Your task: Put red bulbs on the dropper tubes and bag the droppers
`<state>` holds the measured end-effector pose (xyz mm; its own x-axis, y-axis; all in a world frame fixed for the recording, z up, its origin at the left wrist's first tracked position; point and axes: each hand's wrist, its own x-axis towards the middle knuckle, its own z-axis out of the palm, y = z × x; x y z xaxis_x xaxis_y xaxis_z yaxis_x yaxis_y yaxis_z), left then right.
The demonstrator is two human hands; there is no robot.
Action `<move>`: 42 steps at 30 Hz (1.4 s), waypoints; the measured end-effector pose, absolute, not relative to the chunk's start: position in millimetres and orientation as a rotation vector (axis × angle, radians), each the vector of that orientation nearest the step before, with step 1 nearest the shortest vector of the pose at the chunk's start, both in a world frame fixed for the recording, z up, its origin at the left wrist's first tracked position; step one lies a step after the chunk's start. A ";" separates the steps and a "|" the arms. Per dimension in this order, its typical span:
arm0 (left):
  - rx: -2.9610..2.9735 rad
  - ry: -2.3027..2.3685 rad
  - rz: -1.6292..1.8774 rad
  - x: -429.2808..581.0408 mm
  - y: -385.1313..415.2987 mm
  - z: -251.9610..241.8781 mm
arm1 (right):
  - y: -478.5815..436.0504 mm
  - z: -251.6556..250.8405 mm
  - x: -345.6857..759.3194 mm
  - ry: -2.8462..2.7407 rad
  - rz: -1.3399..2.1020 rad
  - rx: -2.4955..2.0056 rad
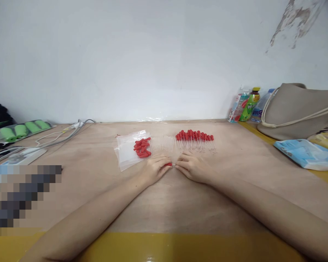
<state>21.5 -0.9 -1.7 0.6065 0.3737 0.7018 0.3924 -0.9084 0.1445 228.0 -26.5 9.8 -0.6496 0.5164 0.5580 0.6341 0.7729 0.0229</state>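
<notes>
My left hand [153, 170] is closed on a red rubber dropper bulb [168, 164], pinched low over the table. Facing it, my right hand [191, 166] grips a thin clear dropper tube [174, 165], whose end meets the bulb's opening. How far the tube goes in is too small to tell. Beyond my left hand, loose red bulbs [142, 148] lie in a pile on clear zip bags [125, 154]. A row of bare clear tubes [166, 143] is set out to the right of the pile. Behind my right hand lie several droppers with red bulbs fitted [192, 135].
Cables [68, 131] and a bag of green rolls [22, 130] are at the left. Bottles [250, 104], a grey bag [297, 109] and a blue tissue pack [307, 153] stand or lie at the right. A white wall [142, 62] closes off the back.
</notes>
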 end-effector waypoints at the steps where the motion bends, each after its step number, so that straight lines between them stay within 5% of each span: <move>1: -2.777 -0.759 -1.218 21.6 -1.4 -1.2 | -25.3 15.9 228.8 -2.451 -0.344 -0.920; 14: -2.798 -1.170 -1.085 19.6 -5.8 3.1 | 58.8 32.9 196.0 -1.727 0.076 -2.097; 42: -2.825 -1.134 -1.037 19.6 -3.6 -0.1 | 64.8 30.2 176.4 -1.844 0.061 -2.141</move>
<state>19.6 -3.6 -0.1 0.5437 0.6428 0.5395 0.5947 -0.7487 0.2927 176.4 64.8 30.2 0.1688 0.9708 0.1704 0.9574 -0.1203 -0.2625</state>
